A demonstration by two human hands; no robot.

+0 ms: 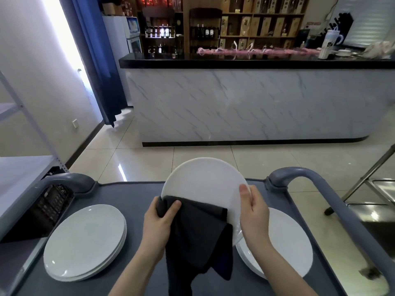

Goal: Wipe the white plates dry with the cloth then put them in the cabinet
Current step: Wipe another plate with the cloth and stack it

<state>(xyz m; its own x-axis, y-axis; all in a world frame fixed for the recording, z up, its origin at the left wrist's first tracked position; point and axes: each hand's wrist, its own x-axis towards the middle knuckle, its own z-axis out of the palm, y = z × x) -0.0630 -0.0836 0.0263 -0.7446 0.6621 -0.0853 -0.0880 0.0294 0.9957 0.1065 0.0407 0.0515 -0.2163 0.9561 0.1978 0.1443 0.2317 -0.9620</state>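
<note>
1. Two bare hands hold one white plate (205,184) tilted up above the middle of a grey cart (132,195).
2. The right hand (253,212) grips the plate's right rim, thumb on the near face and fingers curled behind it.
3. The left hand (160,218) is closed on a dark cloth (198,233), pressing it against the plate's lower left part; the rest of the cloth hangs down toward the cart top.
4. On the cart's left side lies a stack of white plates (85,242), lying flat.
5. On the cart's right side lie more plates (288,242), partly hidden behind the right wrist.
6. Beyond the cart, across a tiled floor (213,157), stands a marble-fronted counter (245,103) with shelves of bottles (201,30) behind it.
</note>
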